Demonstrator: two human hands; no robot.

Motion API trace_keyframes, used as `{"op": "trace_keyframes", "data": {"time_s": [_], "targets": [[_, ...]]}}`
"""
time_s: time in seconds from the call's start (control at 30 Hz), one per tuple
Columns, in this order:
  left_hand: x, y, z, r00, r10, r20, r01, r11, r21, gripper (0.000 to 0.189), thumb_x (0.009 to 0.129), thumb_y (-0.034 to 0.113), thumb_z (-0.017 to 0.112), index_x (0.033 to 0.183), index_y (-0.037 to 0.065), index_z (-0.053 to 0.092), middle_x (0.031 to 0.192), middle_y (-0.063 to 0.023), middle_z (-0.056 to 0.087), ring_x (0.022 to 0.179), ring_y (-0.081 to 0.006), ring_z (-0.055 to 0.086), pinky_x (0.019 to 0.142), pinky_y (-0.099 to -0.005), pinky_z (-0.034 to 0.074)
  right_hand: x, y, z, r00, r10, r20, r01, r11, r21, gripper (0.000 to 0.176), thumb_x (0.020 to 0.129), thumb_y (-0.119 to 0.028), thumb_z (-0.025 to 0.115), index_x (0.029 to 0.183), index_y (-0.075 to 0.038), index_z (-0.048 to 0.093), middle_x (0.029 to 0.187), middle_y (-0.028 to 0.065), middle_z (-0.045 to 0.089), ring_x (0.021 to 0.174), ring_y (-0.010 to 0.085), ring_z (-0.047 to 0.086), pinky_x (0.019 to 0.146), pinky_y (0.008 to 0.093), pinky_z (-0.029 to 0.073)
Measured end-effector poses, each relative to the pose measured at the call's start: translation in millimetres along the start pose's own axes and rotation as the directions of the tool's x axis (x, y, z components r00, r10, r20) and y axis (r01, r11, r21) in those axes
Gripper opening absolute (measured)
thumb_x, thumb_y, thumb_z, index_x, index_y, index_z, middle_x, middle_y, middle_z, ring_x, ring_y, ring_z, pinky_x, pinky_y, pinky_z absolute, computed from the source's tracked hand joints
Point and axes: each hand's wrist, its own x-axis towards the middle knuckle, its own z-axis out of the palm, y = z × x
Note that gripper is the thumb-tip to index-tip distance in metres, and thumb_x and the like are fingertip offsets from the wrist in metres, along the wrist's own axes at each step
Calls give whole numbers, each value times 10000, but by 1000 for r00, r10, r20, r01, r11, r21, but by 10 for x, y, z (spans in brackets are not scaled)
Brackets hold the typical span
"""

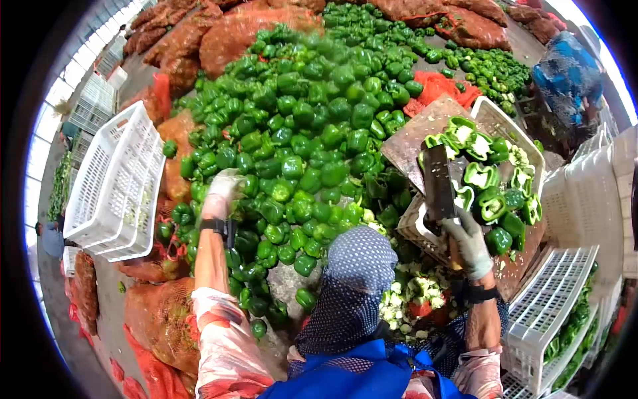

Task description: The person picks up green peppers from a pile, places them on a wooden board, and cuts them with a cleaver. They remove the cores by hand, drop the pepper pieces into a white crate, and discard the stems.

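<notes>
My right hand [470, 246], in a pale glove, is closed around the handle of a knife [437, 181]. Its broad dark blade points away from me over the left part of a wooden board [405, 143]. Cut green peppers [492, 203] lie on the board just right of the blade, some showing their pale insides. My left hand [226, 184], also gloved, reaches out at the left edge of a large heap of whole green peppers [292, 166]. Its fingers are blurred against the peppers, and whether they hold one is unclear.
Stacked white crates [116, 183] stand at the left, others [551, 292] at the lower right. Full red mesh sacks [232, 40] line the back and left. A person in blue [568, 80] is at the upper right. Pepper cores [415, 296] lie below the board.
</notes>
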Motion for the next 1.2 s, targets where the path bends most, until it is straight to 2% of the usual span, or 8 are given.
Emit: {"op": "trace_keyframes", "data": {"time_s": [0.2,0.4,0.63,0.73,0.83,1.0,1.1,1.2], "targets": [[477,-252,902,968,47,247,22,962,-272,444,854,132,631,1269,5,538,1028,-115,649,810,-218,613,694,-336,506,297,182,-278,997,15,-69,-26,986,-165,385,894,-165,590,1238,4,564,854,20,586,745,89,527,633,246,447],[1105,-111,1462,958,256,127,-284,799,531,527,746,118,715,1226,-54,580,1149,-183,656,998,-248,631,850,-338,495,359,318,-308,990,14,-137,-23,997,-67,400,888,-183,571,1236,11,535,893,25,575,743,106,532,623,249,462],[1838,-624,1906,974,223,-28,-165,795,583,459,752,150,736,1154,-29,605,1140,-212,639,1012,-309,628,781,-376,527,350,263,-217,983,78,-164,-64,994,93,434,881,-184,592,1259,8,499,785,56,586,590,117,528,572,242,461],[1322,-236,1868,983,44,178,-33,997,-65,265,761,42,668,1022,2,649,1129,-214,616,991,-380,615,798,-429,524,321,176,-202,979,134,-155,-122,989,86,438,884,-196,599,1260,8,503,823,64,602,651,118,547,617,244,462],[1397,-654,1745,696,627,349,-622,770,-143,399,868,159,570,1250,52,532,1215,-121,584,1098,-205,574,936,-316,478,316,303,-327,982,114,-150,-120,992,-36,349,865,-126,595,1168,45,566,985,98,605,823,145,573,737,269,468],[-112,837,2109,741,477,473,-103,776,-622,657,792,277,673,1363,34,457,1220,-108,596,1061,-204,617,899,-330,524,270,72,-195,961,201,-191,-208,978,-19,320,877,-97,590,1174,21,585,1041,112,614,834,162,584,730,294,492],[-575,1355,2489,648,589,483,-298,780,-551,672,788,236,662,1378,20,423,1190,-112,609,1065,-218,616,915,-356,525,274,447,-400,991,-102,-83,76,961,-268,339,885,-130,610,1191,12,576,1049,175,626,872,228,615,749,325,505],[-921,1667,2879,616,530,583,-423,847,-323,562,840,11,621,1366,6,423,1294,-120,534,1140,-188,548,956,-318,484,127,168,-305,984,-67,-165,4,933,-359,403,903,-213,610,1235,6,545,1000,199,644,920,242,632,785,358,501]]}}
